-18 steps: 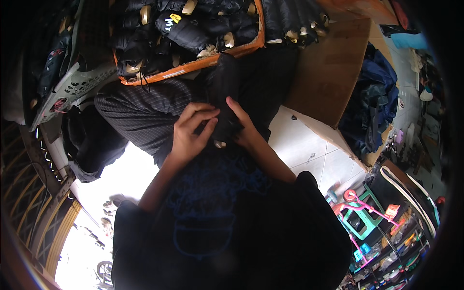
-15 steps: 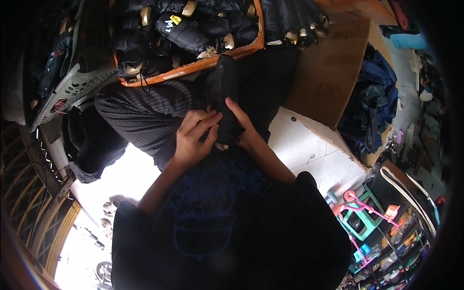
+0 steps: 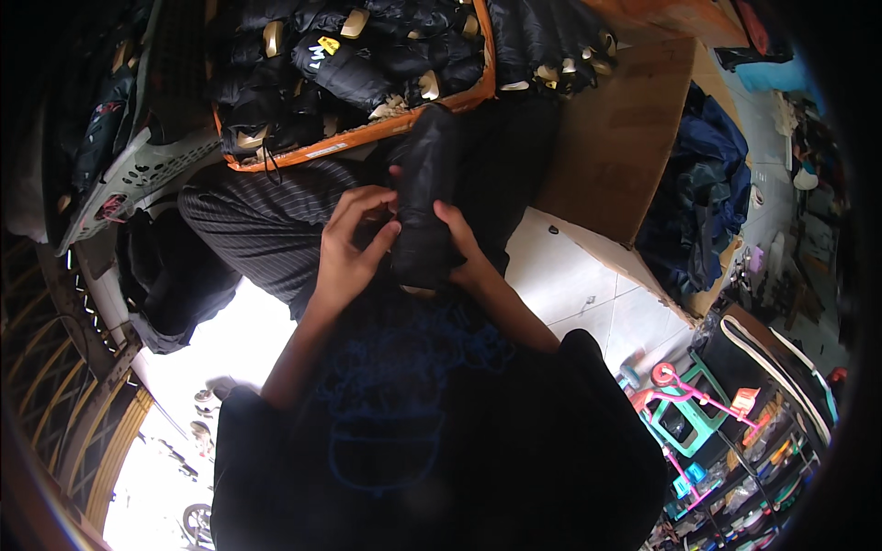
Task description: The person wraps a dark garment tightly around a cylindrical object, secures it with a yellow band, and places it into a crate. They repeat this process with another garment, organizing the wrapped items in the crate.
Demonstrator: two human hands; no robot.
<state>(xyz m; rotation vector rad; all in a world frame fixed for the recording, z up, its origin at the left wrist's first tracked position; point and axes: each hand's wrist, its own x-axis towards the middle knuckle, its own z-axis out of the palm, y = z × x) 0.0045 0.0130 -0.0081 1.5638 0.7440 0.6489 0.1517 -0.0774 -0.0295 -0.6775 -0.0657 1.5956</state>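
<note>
A long, dark fabric bundle (image 3: 428, 184), smooth and roughly cylindrical, stands lengthwise between my hands over my lap. My right hand (image 3: 467, 250) wraps its right side, thumb laid on the front, the other fingers mostly hidden behind. At its left side is my left hand (image 3: 351, 241), thumb and fingers curved against the edge of the fabric. A small pale piece (image 3: 418, 291) shows at the bundle's lower end. Beyond it, an orange-rimmed crate (image 3: 340, 145) holds several similar black bundles (image 3: 340, 73) with tan, glossy end pieces.
More black bundles (image 3: 542, 46) lie right of the crate. An open cardboard box (image 3: 616, 147) with dark blue fabric (image 3: 707, 184) stands at right. A grey perforated basket (image 3: 138, 165) is at left, near a black bag (image 3: 170, 275). A green stool (image 3: 694, 413) sits lower right.
The bundle has turned and come up so that its rounded front faces me more fully. My left hand has shifted slightly left, its fingers spreading somewhat.
</note>
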